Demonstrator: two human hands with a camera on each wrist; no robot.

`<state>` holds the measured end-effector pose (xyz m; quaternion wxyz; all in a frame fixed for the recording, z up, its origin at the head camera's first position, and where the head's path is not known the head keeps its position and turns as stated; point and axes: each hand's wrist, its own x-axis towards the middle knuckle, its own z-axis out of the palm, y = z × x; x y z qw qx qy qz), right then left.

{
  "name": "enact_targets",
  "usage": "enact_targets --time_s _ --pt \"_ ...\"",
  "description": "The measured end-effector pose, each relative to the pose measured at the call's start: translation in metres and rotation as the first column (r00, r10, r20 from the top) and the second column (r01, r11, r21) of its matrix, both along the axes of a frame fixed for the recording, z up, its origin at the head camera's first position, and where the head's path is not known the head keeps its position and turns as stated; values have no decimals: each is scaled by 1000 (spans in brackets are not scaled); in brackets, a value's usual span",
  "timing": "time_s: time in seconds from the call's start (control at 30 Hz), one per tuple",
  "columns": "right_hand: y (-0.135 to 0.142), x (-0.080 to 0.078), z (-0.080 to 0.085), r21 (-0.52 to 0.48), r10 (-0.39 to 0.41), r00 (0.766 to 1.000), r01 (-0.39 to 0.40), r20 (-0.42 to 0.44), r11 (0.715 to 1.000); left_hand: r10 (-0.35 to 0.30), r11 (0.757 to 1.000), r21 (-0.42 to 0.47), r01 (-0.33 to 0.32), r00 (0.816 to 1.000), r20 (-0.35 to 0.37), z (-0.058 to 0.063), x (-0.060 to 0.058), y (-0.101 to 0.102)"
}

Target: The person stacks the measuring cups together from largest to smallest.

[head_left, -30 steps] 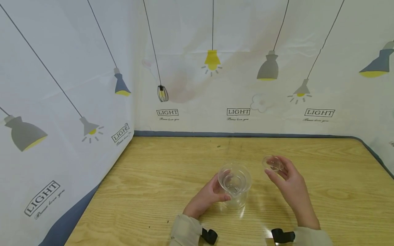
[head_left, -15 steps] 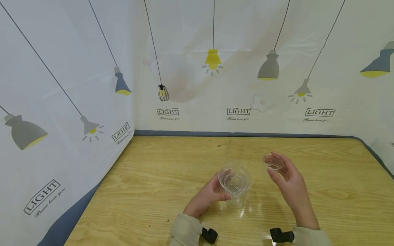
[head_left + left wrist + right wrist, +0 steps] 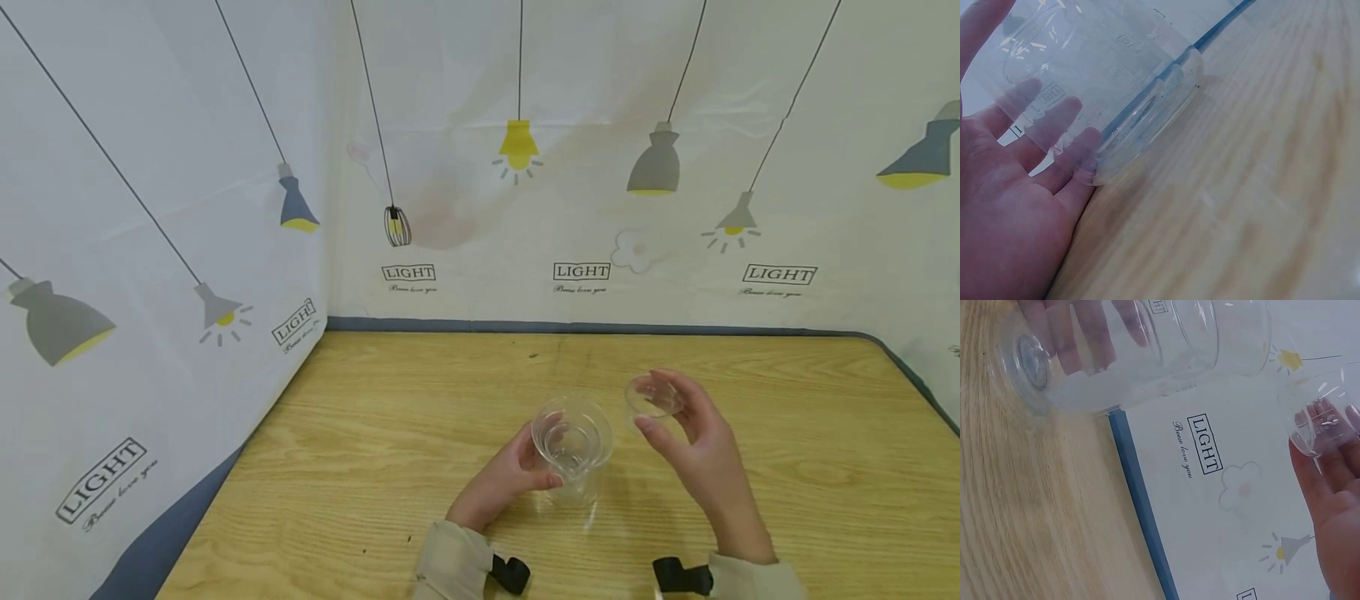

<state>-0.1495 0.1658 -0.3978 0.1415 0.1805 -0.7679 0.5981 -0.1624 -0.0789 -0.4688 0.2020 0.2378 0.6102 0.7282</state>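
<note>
A large clear vessel (image 3: 592,454) with a wide flared rim stands on the table. My left hand (image 3: 506,477) holds its side, thumb in front and fingers behind; those fingers (image 3: 1054,122) show through the clear wall in the left wrist view. To the right and raised off the table, my right hand (image 3: 708,454) grips a small clear cup (image 3: 651,398) between thumb and fingers. The right wrist view has the small cup (image 3: 1319,419) tilted and apart from the large vessel (image 3: 1172,356). Ring-like edges show inside the vessel; whether it is several nested pieces, I cannot tell.
The wooden table (image 3: 360,417) spreads around both hands. White cloth (image 3: 465,167) printed with lamps and "LIGHT" walls it at the back and sides, with a blue-grey border (image 3: 480,327). Black straps (image 3: 512,575) are at both sleeves.
My right hand has shifted slightly left with the small cup, after a small lift and a change in the cup's tilt. My left hand and the large vessel have stayed put.
</note>
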Motion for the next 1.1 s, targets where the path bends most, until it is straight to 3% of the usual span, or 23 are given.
enact_targets --time_s 0.3,0.53,1.1 --pt "-8 1 4 -39 66 994 -70 -86 997 2 1000 11 -2 1000 0 3 1 0" --pt "-12 1 6 -53 81 994 -85 -72 995 4 1000 7 -4 1000 2 3 1 0" --pt "-20 3 6 24 60 997 -59 -53 998 19 999 -45 -18 1000 11 5 1 -1"
